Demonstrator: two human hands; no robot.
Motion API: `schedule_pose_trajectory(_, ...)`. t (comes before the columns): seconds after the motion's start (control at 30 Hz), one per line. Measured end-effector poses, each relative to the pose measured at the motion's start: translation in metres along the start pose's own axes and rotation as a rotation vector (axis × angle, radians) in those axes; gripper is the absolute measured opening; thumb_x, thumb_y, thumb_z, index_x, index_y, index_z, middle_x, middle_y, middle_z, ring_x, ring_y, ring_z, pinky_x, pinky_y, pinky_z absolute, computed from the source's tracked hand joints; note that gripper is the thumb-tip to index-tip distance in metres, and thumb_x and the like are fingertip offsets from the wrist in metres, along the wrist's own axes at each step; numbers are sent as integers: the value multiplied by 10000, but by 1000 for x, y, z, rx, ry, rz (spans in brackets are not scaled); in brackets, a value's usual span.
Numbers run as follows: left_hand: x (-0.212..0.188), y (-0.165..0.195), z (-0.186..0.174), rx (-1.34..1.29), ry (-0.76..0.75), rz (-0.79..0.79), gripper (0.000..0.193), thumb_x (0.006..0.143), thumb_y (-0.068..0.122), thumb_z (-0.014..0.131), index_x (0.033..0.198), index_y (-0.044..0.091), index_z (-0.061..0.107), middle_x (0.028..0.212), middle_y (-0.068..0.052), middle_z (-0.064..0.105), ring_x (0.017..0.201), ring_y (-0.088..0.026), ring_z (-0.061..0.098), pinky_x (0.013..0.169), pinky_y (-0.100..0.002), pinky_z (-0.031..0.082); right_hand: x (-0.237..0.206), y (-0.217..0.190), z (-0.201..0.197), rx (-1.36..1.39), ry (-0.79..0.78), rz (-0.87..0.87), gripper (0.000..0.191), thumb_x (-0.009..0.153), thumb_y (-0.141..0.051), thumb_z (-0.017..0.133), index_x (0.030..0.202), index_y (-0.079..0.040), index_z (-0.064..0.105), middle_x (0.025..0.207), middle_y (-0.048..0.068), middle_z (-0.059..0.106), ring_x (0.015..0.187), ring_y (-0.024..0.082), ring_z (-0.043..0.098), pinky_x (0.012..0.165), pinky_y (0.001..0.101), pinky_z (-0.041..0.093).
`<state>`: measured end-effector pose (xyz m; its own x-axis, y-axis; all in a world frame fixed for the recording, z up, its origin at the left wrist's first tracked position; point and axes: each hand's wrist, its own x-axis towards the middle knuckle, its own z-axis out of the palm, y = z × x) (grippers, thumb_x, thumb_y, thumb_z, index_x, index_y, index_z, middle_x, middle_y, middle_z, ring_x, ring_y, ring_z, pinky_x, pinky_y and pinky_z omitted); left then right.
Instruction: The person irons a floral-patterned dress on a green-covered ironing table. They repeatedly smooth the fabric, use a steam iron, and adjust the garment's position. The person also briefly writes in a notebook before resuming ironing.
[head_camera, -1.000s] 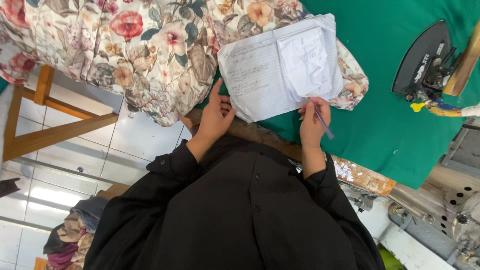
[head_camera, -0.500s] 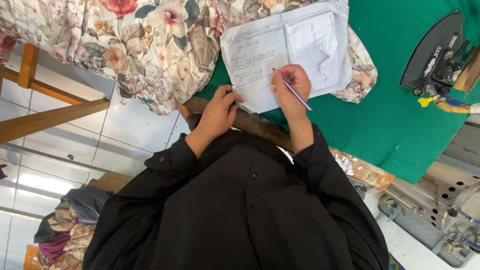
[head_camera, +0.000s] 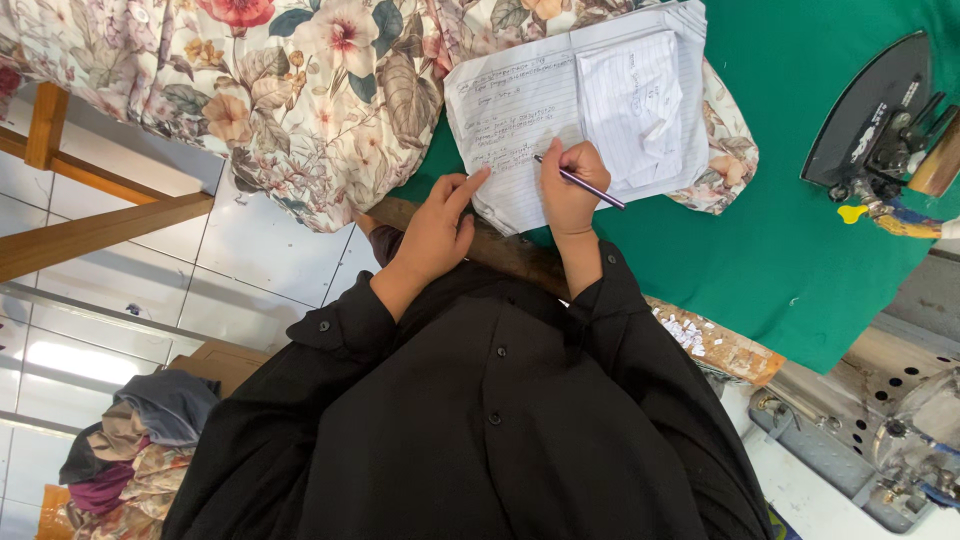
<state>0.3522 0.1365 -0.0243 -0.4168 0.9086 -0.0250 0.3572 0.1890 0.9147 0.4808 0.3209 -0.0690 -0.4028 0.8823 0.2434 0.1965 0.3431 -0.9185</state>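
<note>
A lined sheet of paper (head_camera: 510, 110) with handwriting lies on floral fabric (head_camera: 300, 90) over a green table cover (head_camera: 800, 210). A smaller lined sheet (head_camera: 632, 100) lies on top of its right half. My right hand (head_camera: 568, 190) rests on the lower part of the paper, shut on a purple pen (head_camera: 585, 185) whose tip touches the sheet. My left hand (head_camera: 438, 225) lies at the table's edge, fingers loosely apart, its index finger stretched out and touching the paper's lower left edge. Black sleeves cover both arms.
A dark flat iron (head_camera: 870, 115) stands at the right on the green cover. Grey metal machine parts (head_camera: 880, 440) sit at the lower right. A wooden frame (head_camera: 70, 200) crosses the tiled floor at the left, with a heap of clothes (head_camera: 130, 450) below it.
My right hand has moved up onto the paper, and the pen tip now rests on the sheet. My left index finger has stretched out toward the paper's edge.
</note>
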Motion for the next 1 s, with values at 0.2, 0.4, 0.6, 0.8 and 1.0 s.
schedule_pose_trajectory(0.2, 2, -3, 3, 73, -2, 47, 626, 869, -57, 595, 1468, 121, 557, 1258, -156, 536, 939, -296, 638, 799, -375, 544, 3, -6, 0, -121, -25, -83, 354, 968, 3, 741, 726, -56, 490, 590, -1, 505, 535, 39, 423, 485, 248, 335)
schedule_pose_trajectory(0.4, 2, -7, 5, 61, -22, 11, 607, 874, -56, 595, 1455, 120, 575, 1250, -148, 543, 860, -274, 631, 775, -365, 539, 3, -2, 1, -162, -56, -107, 345, 967, 0, 736, 739, -53, 483, 592, 0, 496, 526, 37, 421, 483, 248, 336)
schedule_pose_trajectory(0.6, 2, -7, 4, 70, 11, 59, 611, 874, -57, 602, 1457, 122, 575, 1237, -139, 546, 873, -269, 630, 776, -359, 538, 4, 1, 0, -83, -19, -64, 349, 965, 18, 731, 733, -54, 482, 584, 11, 483, 525, 48, 392, 482, 261, 305)
schedule_pose_trajectory(0.8, 2, -6, 3, 59, -4, 11, 614, 872, -63, 606, 1452, 138, 584, 1254, -134, 559, 798, -244, 625, 738, -352, 534, 4, 2, 1, -205, -53, -88, 361, 965, 8, 735, 726, -51, 471, 578, -5, 474, 515, 36, 394, 477, 253, 312)
schedule_pose_trajectory(1.0, 2, -6, 3, 55, 14, 32, 622, 871, -62, 609, 1457, 146, 581, 1248, -125, 557, 776, -231, 622, 725, -343, 536, 5, 4, 1, -89, -22, -40, 356, 979, 15, 724, 741, -52, 468, 600, 3, 452, 549, 41, 374, 498, 258, 303)
